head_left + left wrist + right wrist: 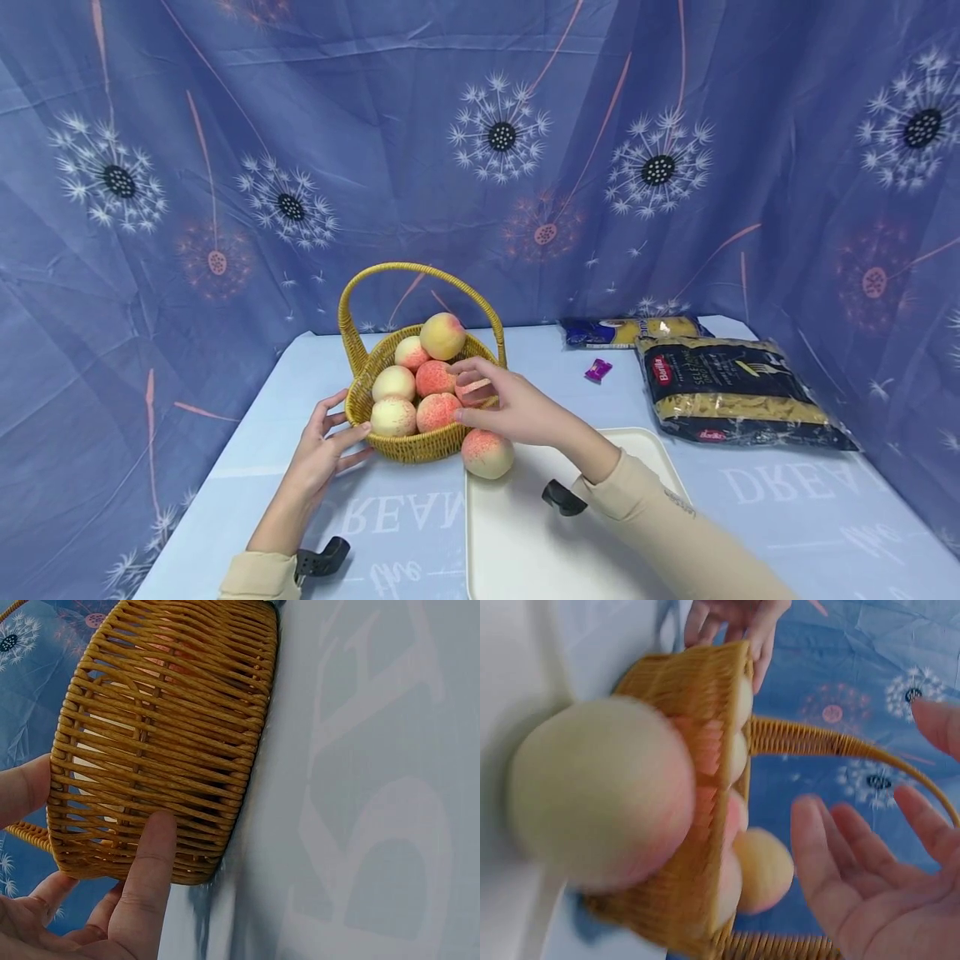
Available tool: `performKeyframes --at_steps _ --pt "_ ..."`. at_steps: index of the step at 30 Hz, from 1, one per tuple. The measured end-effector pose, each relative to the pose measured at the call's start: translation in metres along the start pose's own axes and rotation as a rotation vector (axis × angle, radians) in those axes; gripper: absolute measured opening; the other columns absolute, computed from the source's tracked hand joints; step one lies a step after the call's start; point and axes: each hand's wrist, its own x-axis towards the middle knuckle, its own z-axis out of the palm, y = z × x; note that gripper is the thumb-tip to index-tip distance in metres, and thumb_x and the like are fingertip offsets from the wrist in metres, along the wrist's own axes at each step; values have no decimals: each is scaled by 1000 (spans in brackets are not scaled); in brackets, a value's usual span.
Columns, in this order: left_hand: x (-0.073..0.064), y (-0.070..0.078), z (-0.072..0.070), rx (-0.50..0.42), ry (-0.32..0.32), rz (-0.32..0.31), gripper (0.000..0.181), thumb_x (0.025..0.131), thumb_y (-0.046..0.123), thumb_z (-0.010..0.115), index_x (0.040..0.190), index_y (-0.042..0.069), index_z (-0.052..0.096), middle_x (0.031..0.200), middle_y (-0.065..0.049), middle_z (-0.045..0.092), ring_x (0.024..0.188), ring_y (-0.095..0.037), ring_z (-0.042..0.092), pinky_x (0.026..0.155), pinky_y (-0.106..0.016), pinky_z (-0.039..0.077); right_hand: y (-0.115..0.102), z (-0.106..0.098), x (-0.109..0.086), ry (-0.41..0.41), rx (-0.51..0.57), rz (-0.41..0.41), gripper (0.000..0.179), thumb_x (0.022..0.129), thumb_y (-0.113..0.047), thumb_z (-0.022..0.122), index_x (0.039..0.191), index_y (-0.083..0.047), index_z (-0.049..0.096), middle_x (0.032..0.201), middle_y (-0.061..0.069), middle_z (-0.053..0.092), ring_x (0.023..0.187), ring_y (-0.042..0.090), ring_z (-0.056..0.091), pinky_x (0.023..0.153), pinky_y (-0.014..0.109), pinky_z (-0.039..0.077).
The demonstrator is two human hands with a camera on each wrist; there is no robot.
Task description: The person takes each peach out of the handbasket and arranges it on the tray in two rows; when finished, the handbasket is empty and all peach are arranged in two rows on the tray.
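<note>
A woven basket [416,448] with a tall arched handle holds several peaches [393,383], some pale and others red-speckled. My left hand [318,450] touches the basket's left end, its fingers spread along the rim and the outer wall. In the left wrist view one fairly straight finger [154,862] rests against the weave. Over the basket's right side hovers my right hand [517,408], fingers parted and partly covering a red peach [468,386]. The right wrist view shows nothing within that hand. Another peach [487,454] sits outside the basket, at the corner of the white tray [510,550].
Right of the tray lies a large pasta bag [731,387], with a second pasta pack [630,331] behind it. A small purple-wrapped sweet [597,370] is on the light-blue cloth between basket and bags. A blue dandelion-print curtain [405,167] hangs along the back.
</note>
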Motion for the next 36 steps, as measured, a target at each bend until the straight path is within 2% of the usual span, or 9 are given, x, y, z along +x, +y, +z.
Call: performKeyframes --at_steps 4,9,15,20,24,29,36 --pt "1 0 -1 -3 0 -1 84 103 10 71 170 21 22 153 -20 34 104 -7 70 100 -45 66 -10 10 23 51 11 20 60 103 -24 75 156 -16 49 153 12 55 141 38 58 118 53 54" --pt "1 0 0 -4 -8 1 84 103 10 71 170 21 22 154 -20 34 105 -6 70 99 -42 67 -14 15 47 98 47 43 60 103 -27 74 157 -14 49 158 9 54 146 36 53 120 53 52" --pt "0 2 1 -2 -3 9 83 103 9 71 169 20 22 153 -21 34 103 -5 71 98 -39 67 -12 17 70 133 156 91 54 103 -30 74 152 -18 54 160 10 50 151 36 49 121 53 51" --pt "0 1 1 0 0 7 83 103 9 71 170 20 22 153 -21 34 103 -5 70 98 -38 67 -9 19 87 171 165 150 49 101 -35 76 145 -22 58 162 5 44 154 35 45 120 56 50" --pt "0 0 0 -3 3 5 83 103 8 70 170 20 22 153 -21 34 102 -6 71 98 -39 67 -7 20 98 209 172 208 48 102 -33 74 146 -24 58 163 11 45 154 33 44 120 57 49" --pt "1 -1 0 4 0 6 84 102 9 71 169 20 22 154 -22 34 103 -8 71 97 -39 67 -7 19 109 283 150 232 50 103 -30 73 150 -25 56 167 15 41 157 37 40 122 59 47" --pt "1 0 0 4 7 5 83 102 8 71 169 20 23 154 -22 34 103 -10 70 98 -38 67 -11 17 121 375 -23 235 50 102 -27 74 149 -25 58 169 11 37 151 35 42 117 59 49"
